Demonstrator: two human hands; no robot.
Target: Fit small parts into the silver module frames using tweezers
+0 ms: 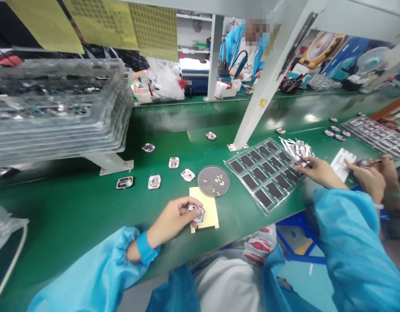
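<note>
My left hand (174,216) pinches a small squarish watch case (196,213) with its inner parts showing, just over a yellow sheet (208,208). Off to the right, my right hand (325,173) is closed around dark tweezers (304,161). Their tip points at a pile of white strips (297,149). Under that hand lies the right edge of a clear tray (267,211) holding several dark rectangular pieces. Between the tray and the yellow sheet sits a round grey perforated dish (206,175) with small pale bits on it.
Several more watch cases (154,182) lie on the green bench (89,225). Stacked clear trays (118,125) stand on a raised shelf at left. A white post (258,95) rises behind the tray. At right, a co-worker's hands (370,180) work near a white sheet (343,162).
</note>
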